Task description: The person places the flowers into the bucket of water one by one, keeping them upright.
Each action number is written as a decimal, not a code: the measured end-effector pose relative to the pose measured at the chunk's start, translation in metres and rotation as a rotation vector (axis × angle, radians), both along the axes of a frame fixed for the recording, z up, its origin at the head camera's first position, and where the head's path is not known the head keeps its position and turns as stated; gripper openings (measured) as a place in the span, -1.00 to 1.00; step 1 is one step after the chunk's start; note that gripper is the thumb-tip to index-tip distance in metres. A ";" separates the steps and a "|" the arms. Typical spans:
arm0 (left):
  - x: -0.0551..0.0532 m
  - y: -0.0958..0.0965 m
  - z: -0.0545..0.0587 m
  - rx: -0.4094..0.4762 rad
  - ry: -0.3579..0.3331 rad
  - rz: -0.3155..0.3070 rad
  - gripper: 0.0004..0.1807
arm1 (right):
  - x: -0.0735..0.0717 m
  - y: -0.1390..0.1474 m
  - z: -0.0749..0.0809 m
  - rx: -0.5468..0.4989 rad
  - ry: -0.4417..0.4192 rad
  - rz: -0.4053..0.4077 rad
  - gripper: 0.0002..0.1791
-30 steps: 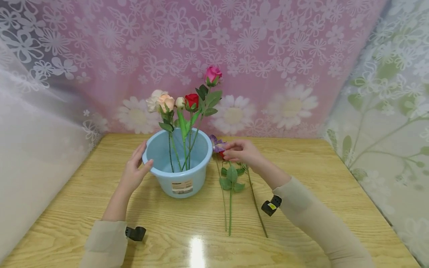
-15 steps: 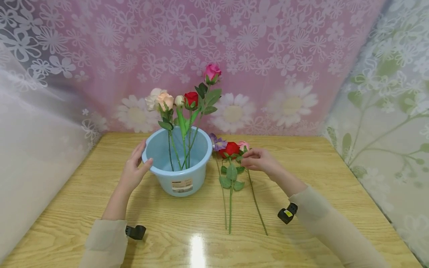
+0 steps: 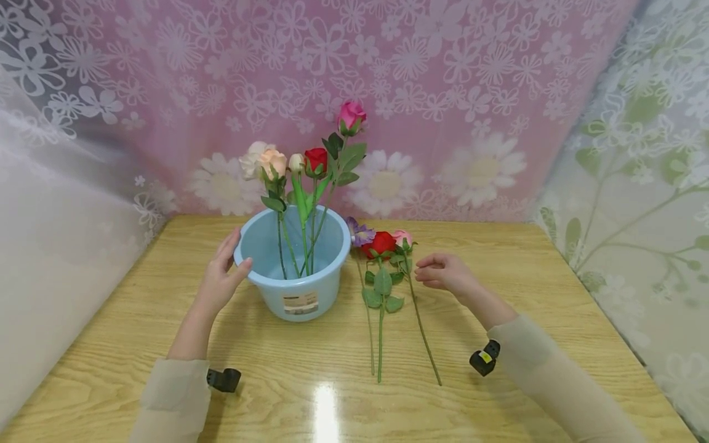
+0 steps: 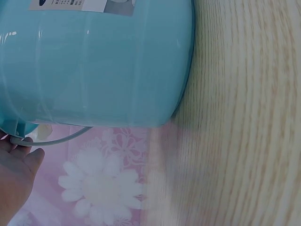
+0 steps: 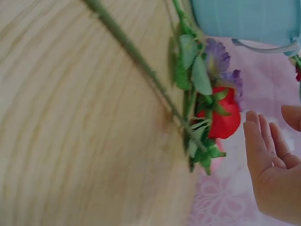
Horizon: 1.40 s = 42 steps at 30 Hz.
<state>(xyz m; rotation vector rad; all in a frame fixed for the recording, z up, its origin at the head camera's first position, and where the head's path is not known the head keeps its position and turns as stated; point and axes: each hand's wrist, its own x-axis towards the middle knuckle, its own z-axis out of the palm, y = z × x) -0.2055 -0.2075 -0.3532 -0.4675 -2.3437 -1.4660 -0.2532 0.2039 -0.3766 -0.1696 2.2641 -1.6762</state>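
A light blue bucket [image 3: 301,301] stands on the table at left of centre. My left hand [image 3: 217,288] rests against its left rim, thumb and fingers spread. In the left wrist view, fingertips touch the rim near the bucket's handle [image 4: 61,140]. My right hand [image 3: 450,280] holds nothing, just right of the loose flowers, its fingers relaxed. Those are a purple flower [image 3: 361,235], a red rose [image 3: 380,244] and a pink rose [image 3: 402,237], partly overlapping. Several flowers stand in the bucket, among them a magenta rose [image 3: 351,117], a red rose [image 3: 316,161] and a peach rose [image 3: 273,162].
The wooden table [image 3: 288,381] ends at a pink floral curtain [image 3: 443,92] behind. White patterned sheets hang at both sides. The loose stems lie to the right of the bucket, pointing toward the front edge.
My right hand has moved right and slightly nearer, away from the loose flowers, uncovering the red and pink rose heads. The left hand and bucket have stayed in place.
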 end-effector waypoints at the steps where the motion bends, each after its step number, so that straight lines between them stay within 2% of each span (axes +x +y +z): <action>1: 0.000 0.000 0.000 0.002 -0.003 -0.001 -0.37 | -0.001 0.001 -0.002 -0.001 0.000 0.000 -0.53; 15: 0.004 0.001 0.003 0.026 -0.040 -0.018 -0.36 | -0.007 0.007 -0.038 0.045 -0.038 -0.009 -0.55; 22: 0.003 0.001 0.002 0.028 -0.037 -0.005 -0.37 | -0.011 0.005 -0.044 0.015 -0.084 0.008 -0.55; 32: 0.004 0.001 0.003 0.021 -0.025 -0.018 -0.37 | -0.016 -0.004 -0.053 0.053 -0.111 -0.077 -0.62; 37: 0.001 -0.001 -0.002 0.024 -0.023 -0.014 -0.36 | -0.017 -0.011 -0.055 0.142 -0.086 -0.140 -0.66; 42: -0.011 -0.010 -0.017 0.019 -0.011 -0.012 -0.34 | -0.017 -0.016 -0.055 0.192 -0.059 -0.188 -0.74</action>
